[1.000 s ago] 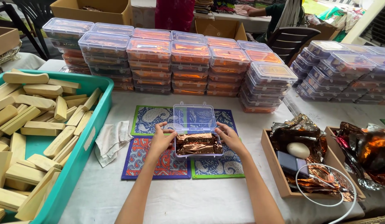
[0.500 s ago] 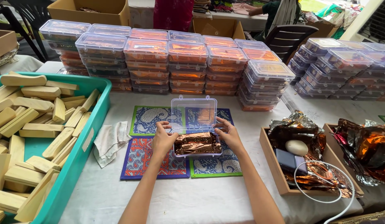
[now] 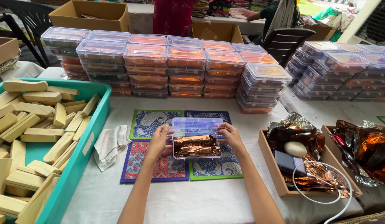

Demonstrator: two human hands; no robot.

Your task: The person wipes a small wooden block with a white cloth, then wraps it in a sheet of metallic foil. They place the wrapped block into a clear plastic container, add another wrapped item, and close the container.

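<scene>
Two hands (image 3: 194,139), gripping clear box (image 3: 196,143)

1. teal bin (image 3: 82,161): cut off by the left and bottom edges.
2. white cable (image 3: 321,199): runs out at the bottom edge.
3. right hand (image 3: 230,135): fingertips hidden behind the clear box's (image 3: 196,143) lid.

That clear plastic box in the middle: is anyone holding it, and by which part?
Yes. Both hands, left hand and right hand, grip the clear box at its hinged lid's ends.
</scene>
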